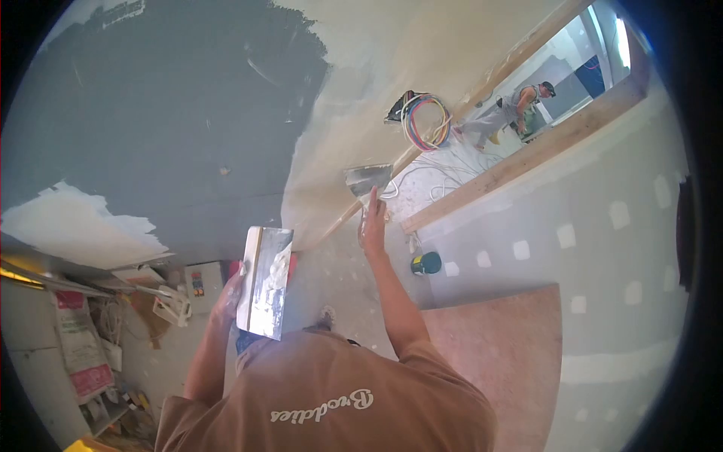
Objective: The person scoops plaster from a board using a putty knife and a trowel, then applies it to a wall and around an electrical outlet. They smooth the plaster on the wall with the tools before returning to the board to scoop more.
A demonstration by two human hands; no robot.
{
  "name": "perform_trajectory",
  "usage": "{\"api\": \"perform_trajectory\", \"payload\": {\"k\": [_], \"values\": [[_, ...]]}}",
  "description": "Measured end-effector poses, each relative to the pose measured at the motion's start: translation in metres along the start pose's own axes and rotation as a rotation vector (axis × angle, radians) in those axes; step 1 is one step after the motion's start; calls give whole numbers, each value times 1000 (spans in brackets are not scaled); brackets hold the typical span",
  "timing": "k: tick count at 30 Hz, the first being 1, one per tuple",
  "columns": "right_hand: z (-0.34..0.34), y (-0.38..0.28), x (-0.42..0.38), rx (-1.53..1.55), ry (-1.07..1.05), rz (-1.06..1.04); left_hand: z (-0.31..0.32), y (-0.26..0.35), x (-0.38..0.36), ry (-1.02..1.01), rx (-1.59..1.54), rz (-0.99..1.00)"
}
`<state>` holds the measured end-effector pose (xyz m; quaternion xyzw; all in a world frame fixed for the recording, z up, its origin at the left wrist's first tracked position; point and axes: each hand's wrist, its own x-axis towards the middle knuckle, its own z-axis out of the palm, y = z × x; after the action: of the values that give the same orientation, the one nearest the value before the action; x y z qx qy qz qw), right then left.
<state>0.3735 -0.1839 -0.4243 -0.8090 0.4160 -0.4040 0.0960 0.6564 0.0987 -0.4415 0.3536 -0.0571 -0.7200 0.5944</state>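
A wide drywall knife point(273, 282) with white plaster smeared on its blade is in my left hand point(228, 296), the fingers wrapped round its back edge. My right hand point(373, 222) is raised and closed round the handle of a smaller putty knife point(367, 179), the index finger stretched toward the blade. That blade overlaps the cream-coated wall point(320, 162) close to the wooden door frame. Grey unpainted wall point(188, 128) borders the cream coat on the left. A bundle of coloured cables point(427, 122) hangs from a dark wall opening just above the putty knife.
Through the doorway a person point(520, 105) bends over. A timber door jamb point(527, 154) crosses on the right. A green bucket point(426, 263) and a brown board point(501, 354) stand at the right-hand wall. A bag point(81, 343) and assorted tools lie at lower left.
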Motion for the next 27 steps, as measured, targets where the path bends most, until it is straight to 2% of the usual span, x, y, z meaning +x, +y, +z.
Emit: {"api": "perform_trajectory", "payload": {"k": [6, 9, 11, 13, 14, 16, 19, 20, 21, 22, 23, 25, 27], "values": [[41, 17, -42, 116, -65, 85, -12, 3, -3, 54, 4, -26], [56, 23, -56, 155, -112, 167, -32, -6, 11, 153, -6, 7], [56, 19, -71, 179, -144, 229, -62, -14, 24, 133, 124, -90], [47, 7, -77, 112, 48, 19, -57, -22, 32, 137, 84, -98], [37, -1, -88, 114, 35, 15, -64, -32, 44, 135, 52, -133], [1, -24, -109, 1200, -163, 781, -89, -60, 80, 133, 49, -178], [-47, -52, -119, 1220, -338, 821, -91, -89, 127, 41, 114, -159], [-55, -57, -124, 1218, -344, 823, -141, -128, 176, -57, 88, -38], [-63, -60, -129, 1137, -400, 739, -134, -130, 181, -56, 83, -37], [-68, -63, -132, 1056, -451, 654, -113, -128, 191, -127, 58, -22], [-71, -67, -133, 1055, -449, 655, -91, -123, 198, -198, 35, -7], [-78, -77, -136, 602, -474, 245, -23, -89, 174, -170, -11, -96], [-92, -87, -132, 500, -505, 175, 11, -64, 154, -143, -46, -188]]}}
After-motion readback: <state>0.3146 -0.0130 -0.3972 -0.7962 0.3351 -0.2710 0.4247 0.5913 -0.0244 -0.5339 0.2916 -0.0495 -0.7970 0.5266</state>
